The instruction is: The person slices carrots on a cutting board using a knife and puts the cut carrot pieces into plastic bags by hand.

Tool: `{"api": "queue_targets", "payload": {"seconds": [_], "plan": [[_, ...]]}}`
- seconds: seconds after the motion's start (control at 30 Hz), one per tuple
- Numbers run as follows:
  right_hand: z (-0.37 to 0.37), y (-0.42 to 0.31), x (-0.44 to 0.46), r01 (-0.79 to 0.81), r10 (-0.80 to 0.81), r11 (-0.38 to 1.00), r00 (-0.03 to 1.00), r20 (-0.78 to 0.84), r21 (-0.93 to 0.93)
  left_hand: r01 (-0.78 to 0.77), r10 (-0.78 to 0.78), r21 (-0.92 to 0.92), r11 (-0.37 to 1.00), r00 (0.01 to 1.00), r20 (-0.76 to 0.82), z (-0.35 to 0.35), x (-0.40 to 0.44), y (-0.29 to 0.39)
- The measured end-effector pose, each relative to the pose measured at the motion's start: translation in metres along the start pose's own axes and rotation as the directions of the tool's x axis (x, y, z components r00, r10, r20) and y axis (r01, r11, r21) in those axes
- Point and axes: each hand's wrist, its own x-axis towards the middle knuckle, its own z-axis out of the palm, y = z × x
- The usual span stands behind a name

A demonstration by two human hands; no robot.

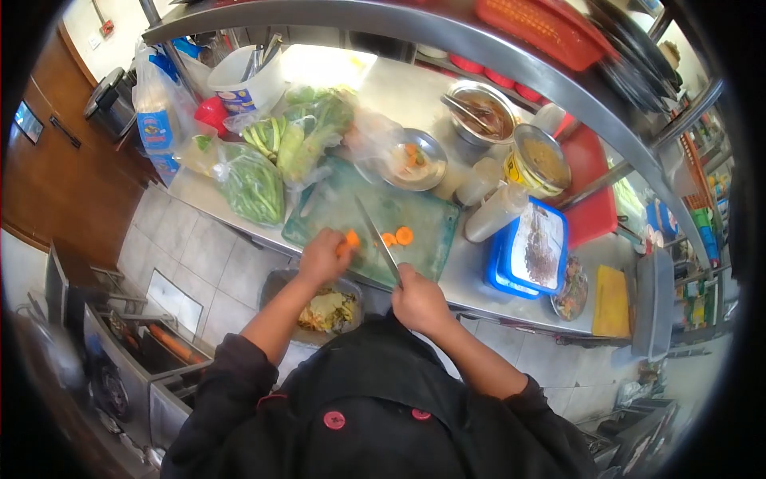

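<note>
My right hand (420, 302) is wrapped round the handle of a long kitchen knife (378, 239), whose blade points away from me over the green cutting board (435, 259). In my left hand (323, 257), at the board's front left, the fingers are closed on a piece of carrot (351, 239). A few cut orange carrot slices (404, 235) lie on the board just right of the blade. Past the board's far edge stands a metal bowl (435, 156) with chopped vegetables inside.
Bagged green beans (251, 184) and other bagged greens (299, 140) lie left of the board. To the right are squeeze bottles (496, 211), a blue-lidded container (527, 247) and a tub (542, 160). Below the counter edge sits a scrap bin (355, 279). A metal shelf rail (383, 24) crosses overhead.
</note>
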Motion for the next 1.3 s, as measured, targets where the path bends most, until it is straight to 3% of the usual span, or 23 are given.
{"api": "queue_targets", "payload": {"seconds": [0.1,0.17,0.6,0.67,0.8,0.87,1.0,1.3], "plan": [[0.003,-0.006,0.002,0.053,-0.053,0.998,0.999,0.01,-0.029,-0.026,0.026,0.002,1.0,1.0,-0.006,0.003,0.001,0.001],[-0.003,-0.013,0.0,0.008,0.0,0.997,0.993,0.115,-0.071,-0.046,0.046,-0.001,0.999,0.999,-0.002,0.006,0.002,0.002],[-0.015,-0.019,-0.009,0.005,0.011,0.998,0.974,0.226,-0.069,-0.003,0.001,0.049,0.999,1.0,0.031,0.015,0.002,0.002],[-0.018,-0.022,-0.004,-0.042,0.075,0.993,0.95,0.303,-0.113,0.003,-0.005,0.05,0.999,0.999,0.032,0.017,0.002,0.0],[-0.002,-0.015,0.014,-0.026,0.056,0.995,0.945,0.322,-0.098,-0.091,0.092,0.04,0.995,0.995,-0.024,0.018,0.003,-0.006],[0.025,-0.002,0.034,0.033,-0.023,0.999,0.972,0.236,-0.037,-0.11,0.111,0.046,0.993,0.994,-0.016,0.017,0.002,-0.004],[0.033,0.005,0.048,0.015,-0.012,1.0,0.987,0.158,-0.023,-0.101,0.101,0.057,0.993,0.995,0.014,0.014,0.0,-0.001],[-0.026,-0.019,0.011,0.013,0.031,0.991,0.944,0.328,-0.133,-0.084,0.085,0.056,0.995,0.996,-0.006,0.019,0.001,-0.007]]}}
